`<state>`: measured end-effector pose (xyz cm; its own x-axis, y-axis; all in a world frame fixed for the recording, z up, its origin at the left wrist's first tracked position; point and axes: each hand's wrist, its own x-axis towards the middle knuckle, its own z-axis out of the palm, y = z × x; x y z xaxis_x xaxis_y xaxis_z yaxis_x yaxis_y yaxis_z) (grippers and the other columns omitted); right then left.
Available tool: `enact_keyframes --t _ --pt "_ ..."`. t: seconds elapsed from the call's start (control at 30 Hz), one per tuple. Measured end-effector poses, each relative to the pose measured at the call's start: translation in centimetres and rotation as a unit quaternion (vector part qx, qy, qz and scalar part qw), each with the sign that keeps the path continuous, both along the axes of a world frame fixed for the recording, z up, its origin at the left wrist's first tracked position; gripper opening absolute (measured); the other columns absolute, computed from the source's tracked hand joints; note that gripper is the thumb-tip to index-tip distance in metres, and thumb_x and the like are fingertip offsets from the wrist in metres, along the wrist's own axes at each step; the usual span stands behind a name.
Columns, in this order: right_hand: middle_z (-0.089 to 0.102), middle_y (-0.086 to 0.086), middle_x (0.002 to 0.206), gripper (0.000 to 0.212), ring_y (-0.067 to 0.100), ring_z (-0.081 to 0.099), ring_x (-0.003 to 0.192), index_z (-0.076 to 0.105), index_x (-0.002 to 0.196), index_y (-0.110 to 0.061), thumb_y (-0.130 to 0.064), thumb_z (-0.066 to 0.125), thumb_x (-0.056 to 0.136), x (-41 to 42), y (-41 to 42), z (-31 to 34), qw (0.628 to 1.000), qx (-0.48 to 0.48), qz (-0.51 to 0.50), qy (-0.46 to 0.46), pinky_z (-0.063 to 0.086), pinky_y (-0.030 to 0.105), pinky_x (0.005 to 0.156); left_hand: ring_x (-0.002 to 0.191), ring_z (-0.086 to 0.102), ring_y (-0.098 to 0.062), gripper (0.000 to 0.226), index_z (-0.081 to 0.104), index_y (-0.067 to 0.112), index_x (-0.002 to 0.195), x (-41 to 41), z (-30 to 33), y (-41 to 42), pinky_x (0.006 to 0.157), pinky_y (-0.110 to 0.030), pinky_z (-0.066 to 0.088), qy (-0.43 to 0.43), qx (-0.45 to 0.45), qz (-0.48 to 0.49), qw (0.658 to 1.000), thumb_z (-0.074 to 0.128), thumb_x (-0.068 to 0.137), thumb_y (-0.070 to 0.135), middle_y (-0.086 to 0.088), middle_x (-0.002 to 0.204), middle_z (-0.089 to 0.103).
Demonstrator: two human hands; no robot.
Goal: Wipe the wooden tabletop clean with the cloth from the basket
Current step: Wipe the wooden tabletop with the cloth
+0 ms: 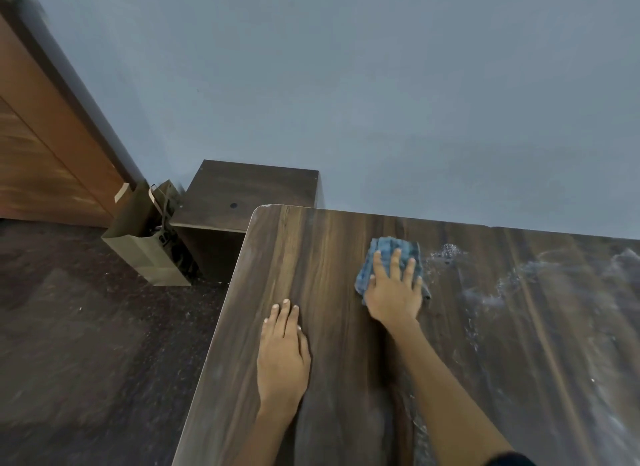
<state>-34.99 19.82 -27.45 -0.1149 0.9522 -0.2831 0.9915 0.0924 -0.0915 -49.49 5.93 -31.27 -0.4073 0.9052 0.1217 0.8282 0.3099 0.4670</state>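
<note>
Beyond the table's (322, 257) far left corner stands a low dark cabinet (242, 191) against the blue wall (346, 84), its near edge just behind the tabletop. Left of the cabinet a brown paper bag (145, 243) sits on the dark floor (86, 327), touching or nearly touching the cabinet side, with dark items inside that cannot be made out. A wooden door (45, 146) fills the far left.

The right hand (394, 289) lies flat on the blue cloth (391, 257), fingers straight and slightly spread, pressing it onto the table near the far edge. The cloth is crumpled and shows beyond the fingertips and at both sides of the palm. The left hand (282, 351) rests flat on bare wood near the left edge, fingers straight and close together, holding nothing.

White dust (502, 292) streaks the tabletop to the right of the cloth, from just beside it out to the right border of the view. The wood left of the cloth and around the left hand looks mostly free of streaks. The table's far edge meets the wall; its left edge drops to the floor.
</note>
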Motion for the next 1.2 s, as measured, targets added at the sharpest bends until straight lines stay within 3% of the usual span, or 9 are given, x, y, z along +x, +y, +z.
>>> enact_keyframes --t 0.23,0.4,0.57,0.63,0.73,0.8,0.93,1.1,1.2 --pt "0.035 0.003 0.149 0.063 0.028 0.035 0.136 0.023 0.148 -0.027 -0.039 0.031 0.087 -0.7 -13.9 -1.1 0.967 0.027 0.248 0.056 0.028 0.047 0.108 0.134 0.025 -0.009 0.046 0.045 0.008 0.134 0.0 -0.3 -3.5 0.113 -0.023 0.013 -0.018 -0.001 -0.033 0.999 0.03 0.092 0.022 -0.002 0.142 0.044" --pt "0.024 0.005 0.152 0.052 0.033 0.032 0.137 0.029 0.147 -0.023 -0.034 0.024 0.096 5.3 -14.3 -1.4 0.987 0.077 0.142 0.017 0.028 0.049 0.112 0.133 0.035 -0.015 0.049 0.051 0.011 0.13 0.3 -0.4 -6.5 0.111 -0.03 0.026 -0.005 -0.013 -0.041 0.999 0.024 0.091 0.022 -0.001 0.139 0.047" --pt "-0.02 0.003 0.155 0.06 0.031 -0.014 0.143 -0.009 0.149 -0.027 -0.03 0.026 0.101 1.3 -11.0 0.9 0.997 -0.02 0.069 0.02 -0.003 0.049 0.116 0.133 0.036 -0.02 0.049 0.05 0.008 0.131 1.1 0.2 -8.9 0.109 -0.037 0.03 -0.012 -0.022 -0.039 0.999 0.025 0.09 0.018 -0.004 0.14 0.046" --pt "-0.017 0.002 0.153 0.062 0.031 -0.008 0.144 -0.005 0.15 -0.027 -0.028 0.03 0.098 -0.2 -14.3 0.6 0.987 -0.003 0.154 0.039 -0.002 0.048 0.116 0.134 0.034 -0.02 0.054 0.048 0.008 0.132 1.3 0.4 -9.6 0.11 -0.036 0.028 -0.018 -0.025 -0.038 0.999 0.02 0.088 0.021 -0.005 0.141 0.045" --pt "0.025 0.001 0.152 0.073 0.028 0.032 0.137 0.004 0.15 -0.027 -0.035 0.034 0.084 0.8 -22.0 -0.4 0.964 0.003 0.257 0.065 0.02 0.048 0.112 0.138 0.02 -0.014 0.052 0.037 0.008 0.139 1.7 0.8 -10.8 0.113 -0.031 0.015 -0.036 -0.043 -0.041 0.998 0.021 0.091 0.019 -0.004 0.147 0.034" --pt "0.039 -0.002 0.147 0.074 0.023 0.039 0.134 0.003 0.149 -0.028 -0.037 0.035 0.083 3.2 -25.1 -0.6 0.962 -0.005 0.261 0.079 0.019 0.042 0.108 0.139 0.015 -0.012 0.05 0.032 0.011 0.141 1.5 0.7 -11.7 0.113 -0.029 0.011 -0.021 -0.055 -0.055 0.997 0.022 0.094 0.022 -0.001 0.15 0.028" --pt "0.022 -0.003 0.151 0.052 0.027 0.031 0.138 0.028 0.146 -0.029 -0.029 0.027 0.094 7.0 -23.6 -0.1 0.989 0.039 0.139 0.034 0.022 0.045 0.114 0.139 0.013 -0.012 0.061 0.031 0.014 0.142 1.2 0.6 -13.9 0.112 -0.031 0.012 0.001 -0.079 -0.085 0.993 0.009 0.091 0.038 0.003 0.151 0.024" --pt "-0.023 -0.001 0.153 0.074 0.029 -0.018 0.142 -0.015 0.147 -0.028 -0.025 0.039 0.097 2.8 -19.8 1.5 0.997 -0.04 0.065 0.018 -0.007 0.049 0.115 0.139 -0.001 -0.01 0.064 0.017 0.014 0.146 1.2 1.1 -15.3 0.111 -0.029 0.003 -0.022 -0.109 -0.113 0.987 0.005 0.087 0.037 0.009 0.15 0.005" --pt "-0.001 0.002 0.155 0.065 0.03 0.009 0.144 0.012 0.15 -0.026 -0.024 0.038 0.091 0.6 -24.5 1.2 0.978 -0.015 0.2 0.05 0.009 0.049 0.114 0.143 0.0 -0.016 0.062 0.014 0.012 0.146 1.0 1.7 -15.3 0.113 -0.029 0.001 -0.055 -0.122 -0.123 0.983 0.035 0.088 0.008 0.004 0.154 0.003"
